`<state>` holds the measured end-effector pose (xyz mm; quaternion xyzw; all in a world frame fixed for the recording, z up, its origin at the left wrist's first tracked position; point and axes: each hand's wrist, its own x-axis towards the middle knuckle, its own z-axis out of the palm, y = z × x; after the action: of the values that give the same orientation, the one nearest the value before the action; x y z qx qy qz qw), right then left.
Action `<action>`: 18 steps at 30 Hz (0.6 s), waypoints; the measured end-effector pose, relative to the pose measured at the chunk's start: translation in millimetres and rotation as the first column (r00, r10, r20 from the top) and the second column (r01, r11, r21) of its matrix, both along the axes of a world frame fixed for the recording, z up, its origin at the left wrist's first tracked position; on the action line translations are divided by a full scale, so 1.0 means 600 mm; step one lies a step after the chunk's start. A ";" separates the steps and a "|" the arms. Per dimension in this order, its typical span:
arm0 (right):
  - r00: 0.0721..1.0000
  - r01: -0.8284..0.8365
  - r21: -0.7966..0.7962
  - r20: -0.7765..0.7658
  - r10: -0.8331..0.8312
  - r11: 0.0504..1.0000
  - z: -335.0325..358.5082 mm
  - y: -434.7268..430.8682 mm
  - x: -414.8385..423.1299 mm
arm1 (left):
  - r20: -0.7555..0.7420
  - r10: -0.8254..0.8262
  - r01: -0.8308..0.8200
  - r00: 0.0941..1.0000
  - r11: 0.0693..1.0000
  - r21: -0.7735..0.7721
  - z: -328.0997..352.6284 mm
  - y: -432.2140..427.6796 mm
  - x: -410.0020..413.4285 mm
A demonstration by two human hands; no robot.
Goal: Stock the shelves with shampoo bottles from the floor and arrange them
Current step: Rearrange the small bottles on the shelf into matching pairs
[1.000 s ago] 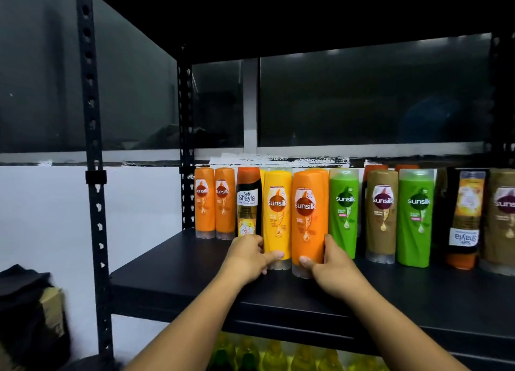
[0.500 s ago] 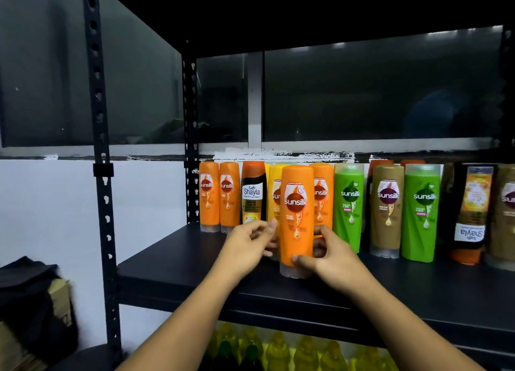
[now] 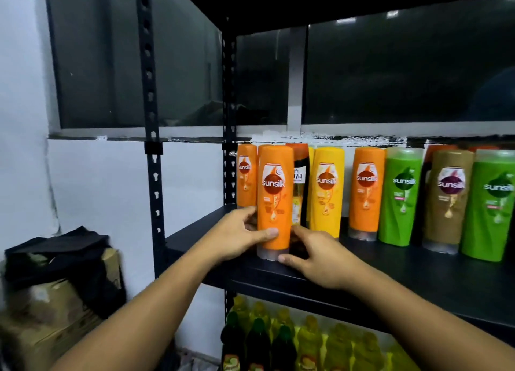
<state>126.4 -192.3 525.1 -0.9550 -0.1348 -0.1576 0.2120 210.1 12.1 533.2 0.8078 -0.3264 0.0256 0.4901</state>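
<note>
1. Gripping from both sides: left hand (image 3: pixel 237 236) wraps the front orange bottle (image 3: pixel 274 197) low down, thumb laid across its front, fingers round its left side.
2. Right hand (image 3: pixel 320 259) pinches the same bottle at the base, thumb on the clear cap, fingers curled at its right side. Both forearms reach up from the bottom of the head view.
3. Front orange bottle is upright, cap down, on the black shelf (image 3: pixel 390 281) near its left end, in front of the row.
4. Bottle is smooth glossy plastic, a tall rounded oval with a translucent cap and a "sunsilk" label.
5. Row behind, left to right: back orange bottle (image 3: pixel 246 175), dark bottle (image 3: pixel 299 181) partly hidden, yellow bottle (image 3: pixel 326 192), second orange bottle (image 3: pixel 366 192), green bottle (image 3: pixel 398 195), brown bottle (image 3: pixel 447 200), far green bottle (image 3: pixel 490 206). All upright, cap down.
6. Shelf is a matte black board on a black metal post (image 3: pixel 152 119) punched with holes.
7. Lower shelf holds yellow and dark green bottles (image 3: pixel 306 340), blurred.
8. Cardboard box (image 3: pixel 55 301) sits at the left with black cloth (image 3: pixel 55 250) draped on top; contents can't be told.
9. Dark window (image 3: pixel 404 72) behind the rack.
</note>
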 end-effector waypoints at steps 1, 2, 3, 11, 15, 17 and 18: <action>0.999 -0.008 -0.064 -0.044 0.005 0.998 0.001 0.008 0.011 | -0.002 0.035 -0.035 0.999 0.999 0.015 0.003 0.016 0.012; 0.995 -0.017 -0.113 -0.100 0.005 0.993 0.003 0.015 0.020 | 0.002 0.077 -0.077 0.997 0.996 0.036 0.005 0.032 0.026; 0.986 -0.030 -0.148 -0.164 0.005 0.989 0.006 0.023 0.027 | 0.001 0.118 -0.118 0.993 0.992 0.051 0.007 0.045 0.040; 0.941 -0.126 -0.241 -0.338 0.039 0.962 0.005 0.070 0.105 | -0.026 0.263 -0.259 0.964 0.960 0.105 0.027 0.048 0.154; 0.941 -0.128 -0.180 -0.334 0.062 0.975 -0.003 0.067 0.123 | -0.019 0.264 -0.262 0.964 0.962 0.074 0.020 0.032 0.202; 0.941 -0.126 -0.160 -0.333 0.066 0.979 -0.007 0.064 0.127 | -0.019 0.280 -0.279 0.960 0.959 0.052 0.012 0.028 0.215; 0.942 -0.121 -0.156 -0.331 0.064 0.980 -0.008 0.062 0.128 | -0.013 0.290 -0.289 0.957 0.956 0.047 0.006 0.028 0.220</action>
<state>203.4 -154.8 520.4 -0.9753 -0.1563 0.0240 0.1541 342.0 28.6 537.1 0.8579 -0.2005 0.0818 0.4659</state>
